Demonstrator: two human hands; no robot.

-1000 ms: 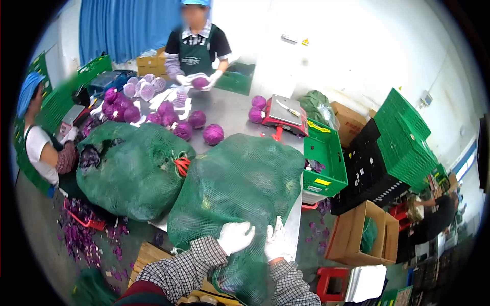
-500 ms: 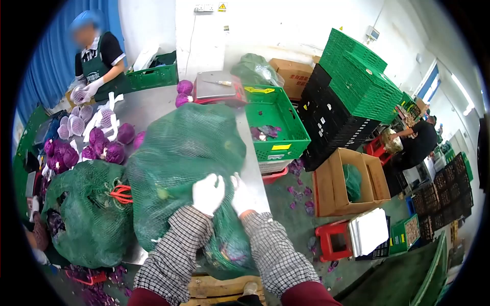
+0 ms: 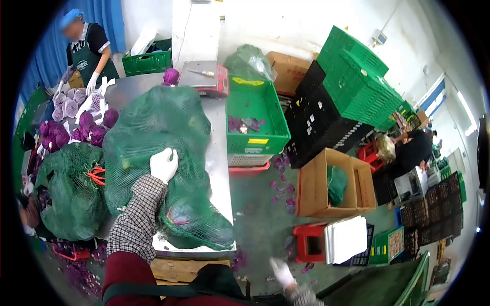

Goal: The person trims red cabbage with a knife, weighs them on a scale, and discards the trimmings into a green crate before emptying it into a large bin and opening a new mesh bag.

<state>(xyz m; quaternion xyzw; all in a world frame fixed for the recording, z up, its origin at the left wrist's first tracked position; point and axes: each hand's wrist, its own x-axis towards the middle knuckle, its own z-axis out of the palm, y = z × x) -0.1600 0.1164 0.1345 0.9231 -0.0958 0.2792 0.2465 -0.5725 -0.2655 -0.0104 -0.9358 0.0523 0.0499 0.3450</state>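
My left hand [image 3: 164, 164], in a white glove, is closed on the netting of a big green mesh bag [image 3: 153, 120] lying on the metal table. Cabbage leaves show through the bag's near end [image 3: 196, 224], at the table's front edge. Off the table at lower right, my right hand [image 3: 282, 273], also gloved, hangs low over the floor, away from the bag. Motion smears its fingers. A second green mesh bag [image 3: 71, 191], tied with red cord [image 3: 95, 176], rests left of the big one.
Red cabbages [image 3: 94, 130] lie at the table's far left, where a co-worker [image 3: 89, 51] stands. A scale [image 3: 204, 76] with a knife on it sits at the back. Right of the table are a green crate [image 3: 258, 115], a cardboard box [image 3: 326, 188] and a red stool [image 3: 309, 244].
My right hand has let go of the bag and swung down to the right, off the table. My left hand stays on the netting. The bag's near end now lies on the table edge.
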